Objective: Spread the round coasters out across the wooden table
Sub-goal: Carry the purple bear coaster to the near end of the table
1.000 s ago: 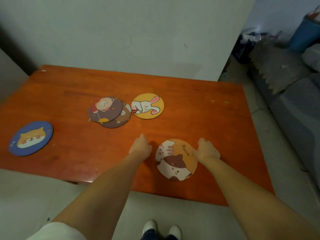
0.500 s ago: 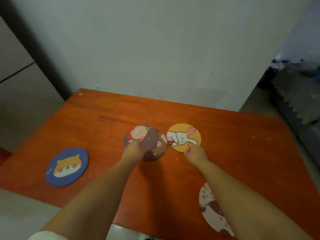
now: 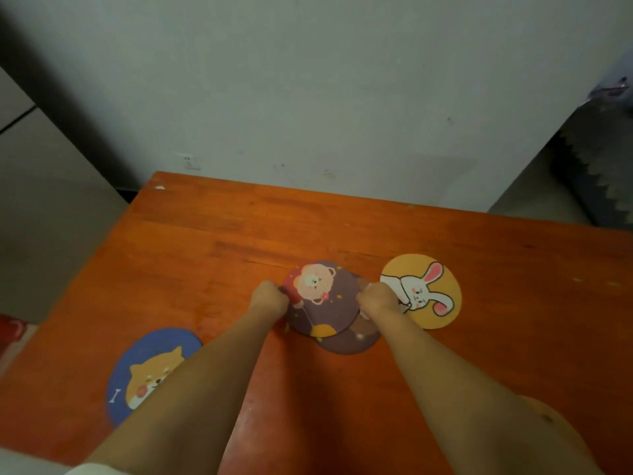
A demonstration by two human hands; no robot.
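In the head view, the left hand (image 3: 269, 299) pinches the left edge of the bear coaster (image 3: 320, 298), and the right hand (image 3: 378, 298) closes its fingers on the right edge, above the brown coaster (image 3: 352, 341) that lies half under it on the wooden table (image 3: 212, 248). The risk, I think, is that both overlapped coasters move together, or that the right hand pushes the rabbit coaster (image 3: 423, 291) just beside it. The dog coaster (image 3: 150, 368) lies well apart at the left.

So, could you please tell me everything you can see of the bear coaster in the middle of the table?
The bear coaster is a thin round disc, dull purple, printed with a pink-cheeked bear, small stars and a yellow patch at its near edge. It lies on top of a second dark coaster, hiding most of it, on the wooden table. The left hand grips its left edge and the right hand its right edge.
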